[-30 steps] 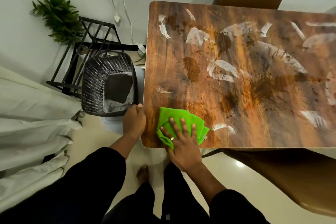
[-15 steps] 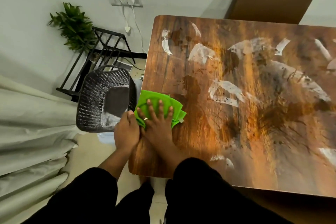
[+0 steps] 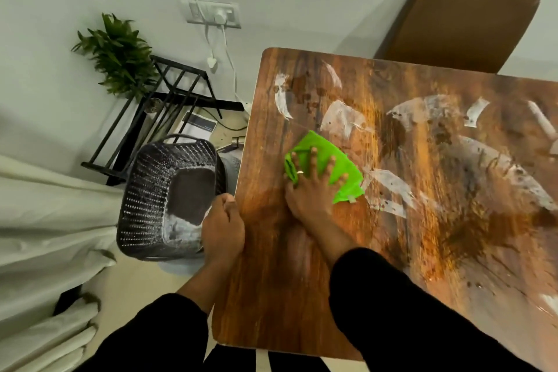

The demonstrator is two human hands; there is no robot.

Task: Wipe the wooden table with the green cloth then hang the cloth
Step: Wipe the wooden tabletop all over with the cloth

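Since half a second ago the right hand (image 3: 312, 190) has pushed the green cloth (image 3: 326, 164) farther from the left tabletop (image 3: 271, 266) edge, toward the white smears (image 3: 341, 118). Its fingers are spread flat, pressing the cloth down. The left hand (image 3: 222, 228) curls loosely at the tabletop's left edge, gripping nothing that can be made out. A dark perforated basket (image 3: 151, 202) sits just left of it. No writing is legible anywhere.

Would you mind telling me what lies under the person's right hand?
The folded bright green cloth, pressed flat on the smeared wooden table by the right hand; the surface beneath is hidden.
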